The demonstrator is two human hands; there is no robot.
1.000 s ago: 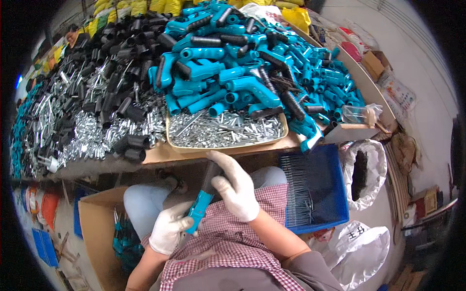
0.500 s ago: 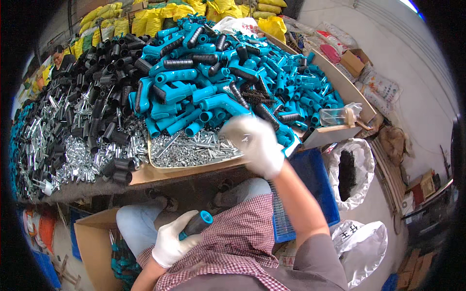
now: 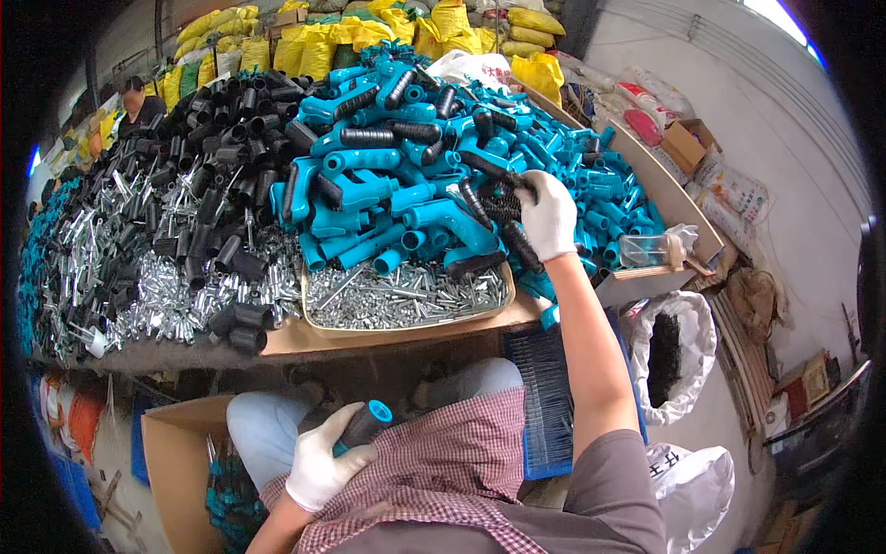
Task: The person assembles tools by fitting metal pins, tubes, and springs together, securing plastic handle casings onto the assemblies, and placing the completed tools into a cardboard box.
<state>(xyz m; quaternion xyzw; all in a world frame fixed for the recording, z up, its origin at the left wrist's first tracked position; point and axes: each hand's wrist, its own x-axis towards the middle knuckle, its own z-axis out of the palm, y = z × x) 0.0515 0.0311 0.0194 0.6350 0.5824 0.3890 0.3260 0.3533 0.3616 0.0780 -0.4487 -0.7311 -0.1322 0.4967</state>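
Note:
My left hand (image 3: 325, 462), in a white glove, is closed around a teal plastic handle with a black grip sleeve (image 3: 367, 427). Its round, hollow teal end points up and away, above my lap. My right hand (image 3: 551, 217), gloved too, reaches far out over the pile. Its fingers are curled at a small heap of dark coil springs (image 3: 501, 205); whatever they pinch is hidden. Around it lie many teal plastic tool housings (image 3: 452, 222), several with black grips. Just nearer is a shallow tray (image 3: 406, 328) of small metal pins and screws.
Black plastic sleeves (image 3: 198, 212) and shiny metal parts (image 3: 175, 286) cover the table's left. Below my right forearm is a blue crate (image 3: 544, 406) of thin metal rods. A cardboard box (image 3: 185, 471) stands at lower left, a white sack (image 3: 678, 360) at right. Another person (image 3: 140, 109) is at far left.
My right hand has moved from above the metal tray outward and right to the dark springs. The left hand keeps its hold on the teal handle. The view has shifted slightly.

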